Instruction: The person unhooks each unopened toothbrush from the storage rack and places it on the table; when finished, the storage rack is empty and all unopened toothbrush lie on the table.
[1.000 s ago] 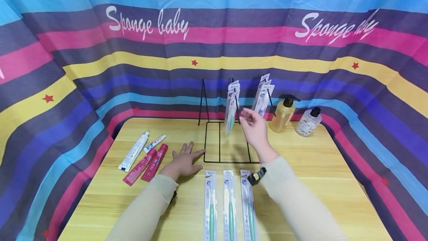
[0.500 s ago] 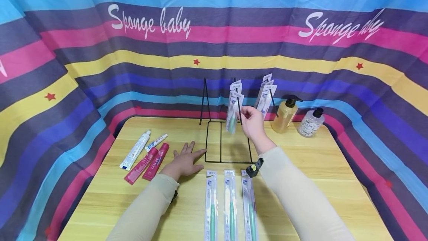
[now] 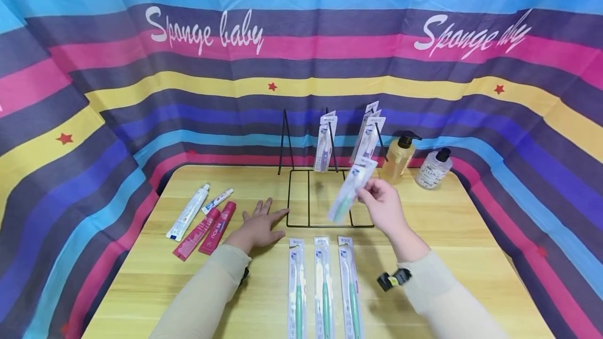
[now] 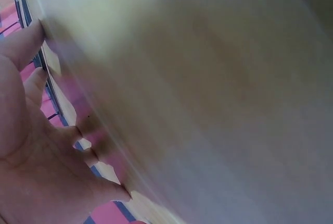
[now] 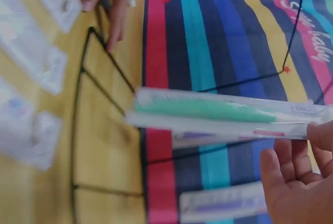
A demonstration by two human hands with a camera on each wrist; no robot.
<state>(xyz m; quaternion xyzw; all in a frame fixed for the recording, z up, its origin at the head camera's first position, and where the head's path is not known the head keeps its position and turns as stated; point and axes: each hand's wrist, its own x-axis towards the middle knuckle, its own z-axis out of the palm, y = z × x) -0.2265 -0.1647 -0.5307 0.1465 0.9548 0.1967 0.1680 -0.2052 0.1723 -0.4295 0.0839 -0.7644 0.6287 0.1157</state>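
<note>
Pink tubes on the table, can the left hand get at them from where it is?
Probably yes: the left hand rests beside the pink tubes, fingers spread and holding nothing, and nothing visible stands between them.

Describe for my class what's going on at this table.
A person's right hand holds a packaged green-handled toothbrush in the air, above the base of a black wire rack. The left hand rests with fingers spread on the table, beside the rack's left edge. Other toothbrush packs hang on the rack, and three green-handled ones lie side by side in front of it.
</note>
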